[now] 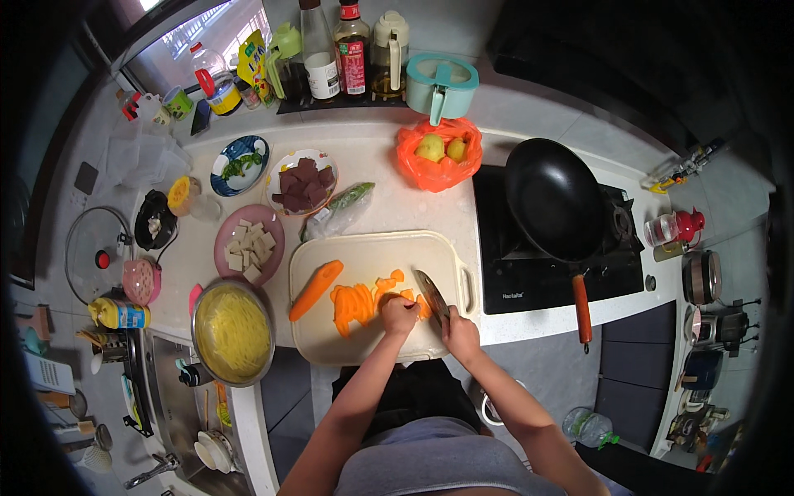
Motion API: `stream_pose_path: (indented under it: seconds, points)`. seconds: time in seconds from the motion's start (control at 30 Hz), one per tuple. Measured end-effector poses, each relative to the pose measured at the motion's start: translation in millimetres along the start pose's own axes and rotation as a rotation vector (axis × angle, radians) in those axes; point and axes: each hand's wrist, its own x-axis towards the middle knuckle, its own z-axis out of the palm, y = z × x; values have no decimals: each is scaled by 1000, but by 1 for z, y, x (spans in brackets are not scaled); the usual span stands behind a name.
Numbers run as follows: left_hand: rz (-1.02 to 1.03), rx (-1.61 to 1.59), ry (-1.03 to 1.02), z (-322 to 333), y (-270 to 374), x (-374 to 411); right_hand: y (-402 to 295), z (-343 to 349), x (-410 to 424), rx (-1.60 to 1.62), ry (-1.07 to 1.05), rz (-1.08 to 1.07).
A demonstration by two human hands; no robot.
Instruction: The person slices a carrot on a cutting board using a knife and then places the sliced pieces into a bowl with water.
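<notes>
A cream cutting board (384,347) lies at the counter's front edge. My right hand (461,330) is closed round the handle of a kitchen knife (432,294), its blade angled up and left over the board. Just left of the blade, my left hand (400,315) rests with bent fingers on orange carrot slices; whether it grips one is hidden. A fanned pile of carrot slices (352,307) lies left of that hand. Farther left on the board is a larger peeled carrot piece (317,290).
A metal bowl of yellow shreds (234,332) stands left of the board, near the sink (177,403). Behind are a pink plate (222,251) of pale slices and a bowl of dark red-brown slices (304,186). A black wok (552,198) sits on the stove at right.
</notes>
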Motion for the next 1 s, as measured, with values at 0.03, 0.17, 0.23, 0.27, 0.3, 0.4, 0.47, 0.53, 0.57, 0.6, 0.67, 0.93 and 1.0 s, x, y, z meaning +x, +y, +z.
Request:
stream_pose_path:
  seconds: [0.03, 0.17, 0.23, 0.27, 0.3, 0.4, 0.47, 0.53, 0.57, 0.6, 0.67, 0.93, 1.0]
  points:
    - [-7, -7, 3, 0, -1, 0, -2, -3, -3, -5, -13, -15]
    - [-27, -39, -53, -3, 12, -4, -3, -9, -11, -113, -79, -11]
    - [-44, -19, -47, -3, 10, -4, -4, -5, -12, -151, -109, -8]
    - [-40, -25, -31, -4, 8, -5, -2, 3, -12, -152, -79, -12]
    - [-32, -33, -14, -3, 8, -4, -3, 11, -9, -155, -46, -18]
    - [-1, -8, 8, 0, 6, -3, -2, 19, -4, -108, 2, 20]
    - [13, 10, -2, 0, 6, -3, -3, 13, -1, -59, 11, 39]
    - [17, 11, -21, -1, 1, 0, -3, 6, -3, -45, 8, 20]
    - [13, -4, -16, -1, -1, 2, -4, 4, -4, -37, 6, 9]
    - [6, -21, -16, -1, -1, 1, -5, 1, -6, -55, -10, 4]
    - [-14, -48, -15, -1, -2, -1, -8, -4, -10, -91, -46, -12]
    - [-32, -6, -30, -6, 15, -8, -1, 16, -6, -114, -8, 21]
    - [-47, -64, -82, -8, 7, -3, -2, 16, -3, -68, 17, 24]
